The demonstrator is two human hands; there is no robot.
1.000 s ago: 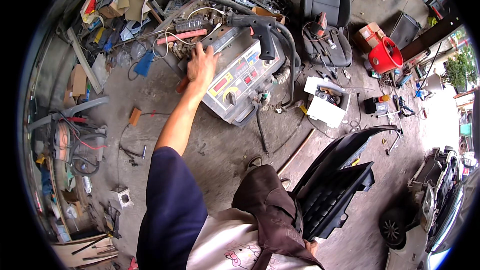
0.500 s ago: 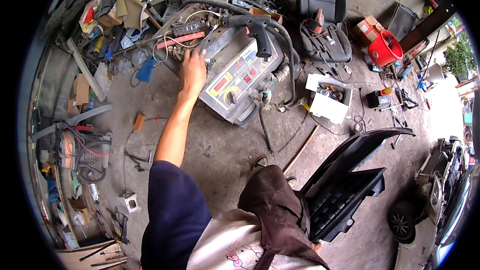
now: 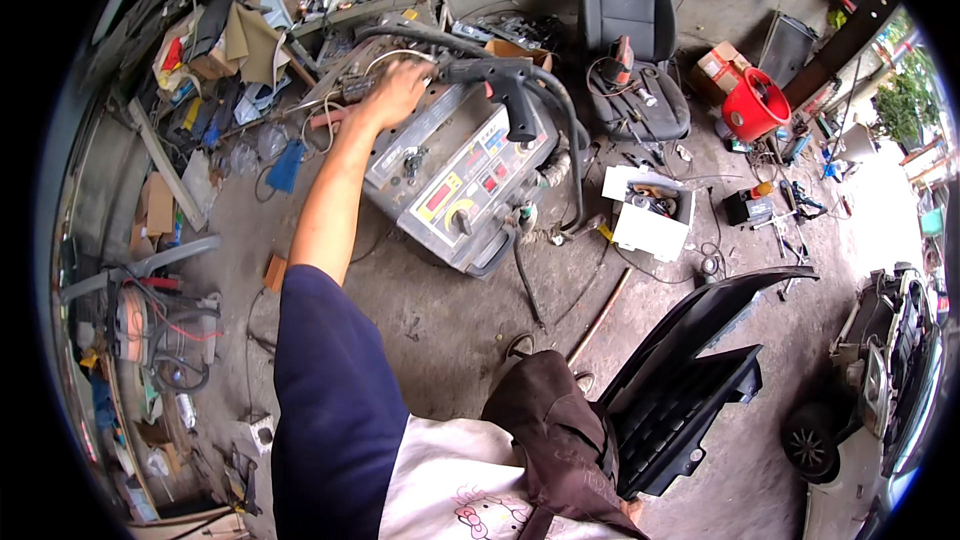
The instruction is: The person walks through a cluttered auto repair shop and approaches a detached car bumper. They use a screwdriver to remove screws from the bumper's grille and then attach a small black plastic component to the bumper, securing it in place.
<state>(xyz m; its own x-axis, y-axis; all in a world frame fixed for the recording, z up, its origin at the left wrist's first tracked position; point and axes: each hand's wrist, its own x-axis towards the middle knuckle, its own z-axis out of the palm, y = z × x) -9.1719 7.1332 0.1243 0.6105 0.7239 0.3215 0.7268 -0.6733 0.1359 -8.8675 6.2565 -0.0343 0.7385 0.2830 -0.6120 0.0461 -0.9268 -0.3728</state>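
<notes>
A grey machine [image 3: 430,165] with a control panel, knob and red buttons sits on the floor ahead. On its top lie a black pistol-grip gun [image 3: 515,100], hoses and a pink bar [image 3: 325,118]. My left hand [image 3: 398,88] reaches among these items behind the gun, its bent fingers too indistinct to show whether they grip anything. A large black plastic car panel [image 3: 670,420] stands upright at my right side. My right hand [image 3: 630,510] shows only slightly beside its lower end, the fingers mostly hidden.
A car seat [image 3: 625,10] with tools, a red bucket [image 3: 740,110] and a white box [image 3: 640,235] stand beyond. A wooden rod [image 3: 600,315] lies near my feet. A partly dismantled car [image 3: 840,450] is at the right. Cluttered shelving [image 3: 220,50] lines the left.
My left hand has moved up and right along the machine's top, toward the gun's rear. The view has shifted, putting the machine a little lower in the picture. The black panel stays beside me.
</notes>
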